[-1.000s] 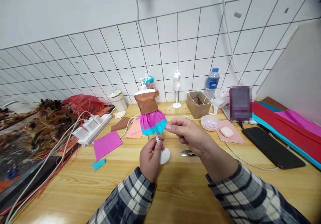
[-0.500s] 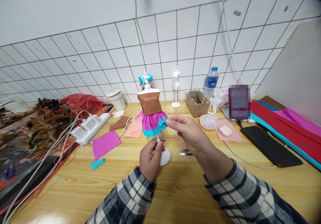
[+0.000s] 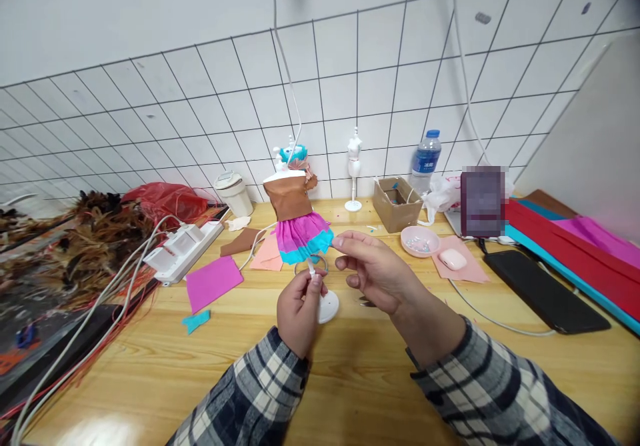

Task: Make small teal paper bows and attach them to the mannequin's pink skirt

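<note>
My left hand (image 3: 299,314) clasps the left-leaning stem (image 3: 311,267), the skirt (image 3: 301,231) above it just left of my pinched right hand (image 3: 383,269).

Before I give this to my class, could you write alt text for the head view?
A left hand grips the stand of a tilted, dressed mannequin, while the right hand's fingertips are at its blue hem. On the wooden table are fabric pieces, a box and a bowl; a bare mannequin stands behind.
</note>
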`<state>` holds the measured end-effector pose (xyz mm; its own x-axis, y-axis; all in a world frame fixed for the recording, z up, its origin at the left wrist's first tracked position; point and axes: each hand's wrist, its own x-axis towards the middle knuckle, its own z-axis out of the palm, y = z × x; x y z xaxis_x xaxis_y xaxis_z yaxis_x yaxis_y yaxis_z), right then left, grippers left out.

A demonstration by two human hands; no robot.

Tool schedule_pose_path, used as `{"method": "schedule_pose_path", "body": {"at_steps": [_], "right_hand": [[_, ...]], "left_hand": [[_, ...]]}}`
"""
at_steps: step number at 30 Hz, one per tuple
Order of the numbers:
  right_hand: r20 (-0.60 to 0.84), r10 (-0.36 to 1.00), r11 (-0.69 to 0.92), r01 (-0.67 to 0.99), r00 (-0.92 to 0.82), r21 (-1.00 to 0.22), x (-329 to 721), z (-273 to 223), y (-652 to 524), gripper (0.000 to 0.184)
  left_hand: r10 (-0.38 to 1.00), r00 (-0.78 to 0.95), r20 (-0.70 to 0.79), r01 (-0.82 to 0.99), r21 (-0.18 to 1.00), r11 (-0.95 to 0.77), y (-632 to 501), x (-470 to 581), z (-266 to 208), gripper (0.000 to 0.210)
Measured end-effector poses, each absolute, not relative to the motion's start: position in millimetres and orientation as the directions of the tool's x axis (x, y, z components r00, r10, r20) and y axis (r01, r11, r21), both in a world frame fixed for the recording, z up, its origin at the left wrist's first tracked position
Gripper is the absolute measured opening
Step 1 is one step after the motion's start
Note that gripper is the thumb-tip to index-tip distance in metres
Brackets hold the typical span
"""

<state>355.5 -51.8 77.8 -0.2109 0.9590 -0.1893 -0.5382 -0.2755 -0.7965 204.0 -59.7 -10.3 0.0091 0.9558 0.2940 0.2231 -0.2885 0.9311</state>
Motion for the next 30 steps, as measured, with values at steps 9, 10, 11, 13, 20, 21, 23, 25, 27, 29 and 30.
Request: {"method": "schedule_pose_path", "body": {"at_steps": [9,10,11,13,20,21,23,25,27,29,30], "right_hand": [[-0.168,0.965,-0.254,-0.575,-0.2,-0.778,354,76,-51,0.028],[-0.164,0.966,-0.25,-0.574,-0.199,-0.779,353,76,-51,0.028],[-0.156,0.968,-0.244,-0.574,-0.198,-0.782,352,75,-51,0.028],[-0.134,0.971,-0.226,-0.575,-0.199,-0.786,351,74,-51,0.028],[-0.057,0.992,-0.108,-0.521,-0.113,-0.847,346,74,-53,0.029],[-0.057,0.994,-0.098,-0.521,-0.094,-0.848,345,74,-53,0.03],[-0.062,0.996,-0.088,-0.527,-0.068,-0.845,344,74,-54,0.031],[-0.063,0.997,-0.082,-0.536,-0.052,-0.84,341,75,-55,0.031],[-0.059,0.997,-0.073,-0.554,-0.043,-0.829,339,75,-55,0.032],[-0.059,0.998,-0.062,-0.573,-0.024,-0.817,336,76,-56,0.036],[-0.06,0.998,-0.056,-0.581,-0.012,-0.812,336,76,-56,0.037]], "left_hand": [[0.957,0.01,0.29,0.232,0.93,-0.285,-59,203,-11,0.031],[0.957,0.011,0.291,0.235,0.929,-0.285,-59,203,-11,0.031],[0.956,0.013,0.292,0.238,0.928,-0.286,-59,204,-10,0.031],[0.956,0.019,0.292,0.247,0.925,-0.288,-59,204,-9,0.032],[0.957,0.02,0.289,0.254,0.925,-0.284,-59,205,-7,0.032],[0.958,0.02,0.288,0.25,0.926,-0.283,-59,205,-7,0.032],[0.957,0.02,0.289,0.244,0.927,-0.284,-59,205,-8,0.032],[0.956,0.025,0.293,0.239,0.927,-0.29,-59,205,-9,0.031],[0.954,0.037,0.298,0.238,0.924,-0.298,-59,204,-11,0.03],[0.953,0.046,0.3,0.241,0.922,-0.302,-58,204,-13,0.03],[0.953,0.051,0.3,0.244,0.921,-0.303,-58,204,-13,0.029]]}}
